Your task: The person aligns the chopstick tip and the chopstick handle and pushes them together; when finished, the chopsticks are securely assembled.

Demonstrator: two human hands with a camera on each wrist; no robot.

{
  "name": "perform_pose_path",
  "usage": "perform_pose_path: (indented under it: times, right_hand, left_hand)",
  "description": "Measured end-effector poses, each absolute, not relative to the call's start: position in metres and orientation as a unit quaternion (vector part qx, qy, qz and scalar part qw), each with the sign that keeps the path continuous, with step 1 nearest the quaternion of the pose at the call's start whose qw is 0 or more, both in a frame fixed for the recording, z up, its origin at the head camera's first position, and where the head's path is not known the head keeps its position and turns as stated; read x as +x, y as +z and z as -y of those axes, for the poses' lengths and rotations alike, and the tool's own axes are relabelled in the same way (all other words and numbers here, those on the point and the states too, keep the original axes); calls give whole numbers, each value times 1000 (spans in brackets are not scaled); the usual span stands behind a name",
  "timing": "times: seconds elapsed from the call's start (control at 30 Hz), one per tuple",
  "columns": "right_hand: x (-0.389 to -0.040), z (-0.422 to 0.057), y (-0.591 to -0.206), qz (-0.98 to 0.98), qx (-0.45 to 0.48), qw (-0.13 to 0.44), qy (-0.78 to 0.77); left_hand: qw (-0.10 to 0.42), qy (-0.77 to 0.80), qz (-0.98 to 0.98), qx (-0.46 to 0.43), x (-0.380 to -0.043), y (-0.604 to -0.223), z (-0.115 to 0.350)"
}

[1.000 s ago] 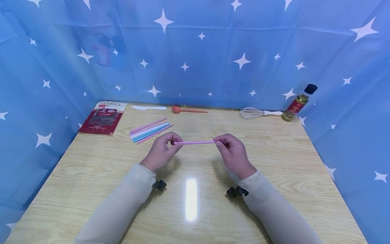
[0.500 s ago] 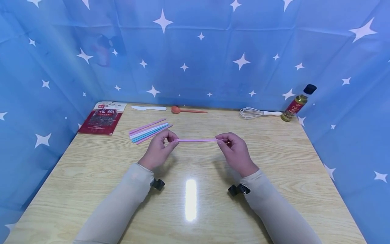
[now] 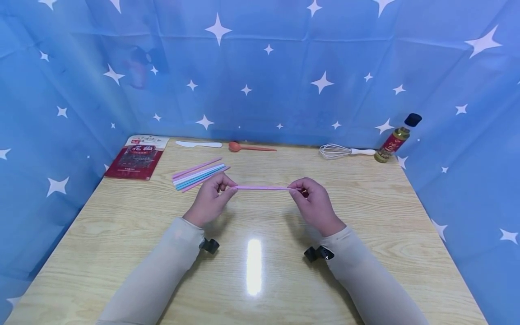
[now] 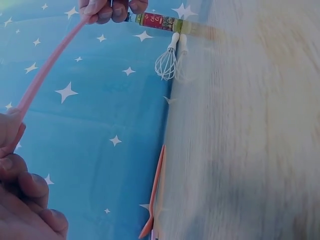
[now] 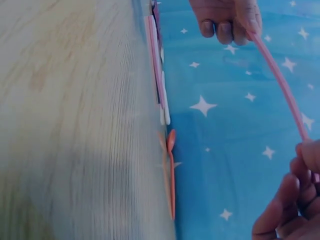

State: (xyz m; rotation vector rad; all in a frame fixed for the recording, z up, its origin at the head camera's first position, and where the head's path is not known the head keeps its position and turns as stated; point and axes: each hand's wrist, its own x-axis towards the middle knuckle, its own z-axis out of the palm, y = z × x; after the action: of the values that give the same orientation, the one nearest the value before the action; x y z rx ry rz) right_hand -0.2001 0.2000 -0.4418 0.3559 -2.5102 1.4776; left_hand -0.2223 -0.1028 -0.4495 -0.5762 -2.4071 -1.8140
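A pink straw [image 3: 262, 188] is held level above the table, stretched between both hands in the head view. My left hand [image 3: 210, 200] pinches its left end between thumb and fingers. At the other end, my right hand [image 3: 316, 205] pinches it in the same way. Both wrist views show the straw [image 4: 47, 67] bowing slightly. To the left, just beyond the left hand, lies a loose row of pink, white and blue straws [image 3: 199, 176] on the table.
Along the table's back edge lie a white plastic knife [image 3: 199, 144], an orange spoon [image 3: 252, 147] and a whisk [image 3: 345, 150]. An oil bottle [image 3: 393, 143] stands at the back right, and a red spice packet [image 3: 136, 158] lies at the back left. A starry blue curtain [image 3: 260, 67] encloses the table.
My hands have drawn slightly apart, the left one shifting left and the right one a little right. More of the straw shows between them. The other things stay where they were.
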Motion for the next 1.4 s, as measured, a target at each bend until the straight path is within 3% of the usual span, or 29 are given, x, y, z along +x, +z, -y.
perform_pose_path:
  times: [0.4,1.0,1.4]
  right_hand:
    - [-197,-197,-441,840,128,117,515]
    - [-198,-197,-445,844,101,80,520]
    - [-203,-203,-445,850,79,70,517]
  left_hand:
    - [35,-577,791,-201,-221,-448,103]
    - [26,-557,810,-181,-229,-453,115]
    - [72,-549,815,-169,-242,-459,133]
